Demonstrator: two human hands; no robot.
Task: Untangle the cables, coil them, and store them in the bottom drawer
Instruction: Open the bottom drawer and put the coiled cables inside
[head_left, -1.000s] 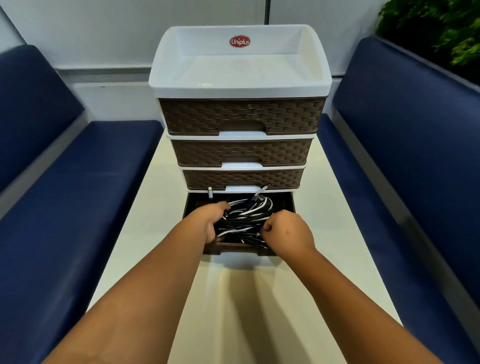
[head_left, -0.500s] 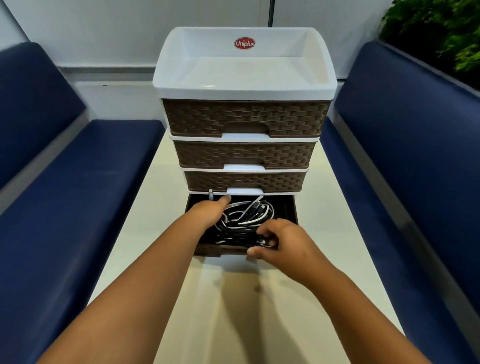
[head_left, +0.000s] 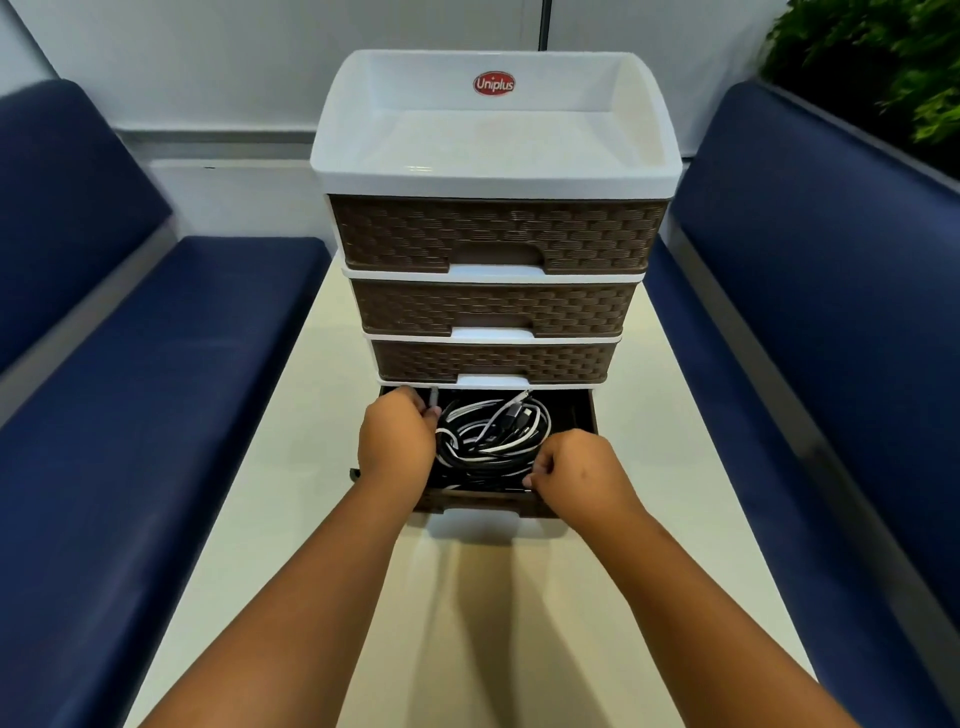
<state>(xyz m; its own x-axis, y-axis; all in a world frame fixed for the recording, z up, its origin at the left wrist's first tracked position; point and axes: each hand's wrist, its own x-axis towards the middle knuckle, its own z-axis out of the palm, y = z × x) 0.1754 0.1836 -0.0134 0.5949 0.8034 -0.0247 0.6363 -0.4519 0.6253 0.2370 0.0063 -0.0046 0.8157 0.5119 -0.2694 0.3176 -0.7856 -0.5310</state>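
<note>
A long pale table (head_left: 597, 597) runs straight away from the camera, and on its far end stands a drawer unit whose white tray top (head_left: 496, 171) carries a red oval Uniplus sticker (head_left: 494, 84) on the back wall, with three brown woven-pattern upper drawers (head_left: 496, 236) pushed in beneath it. Left of the table sits a navy bench (head_left: 156, 415), right of the table its twin navy bench (head_left: 831, 312), both with upright padded backs. Behind the table is a white wall (head_left: 260, 62), and a green leafy plant (head_left: 883, 62) shows beyond the right bench's back.
</note>
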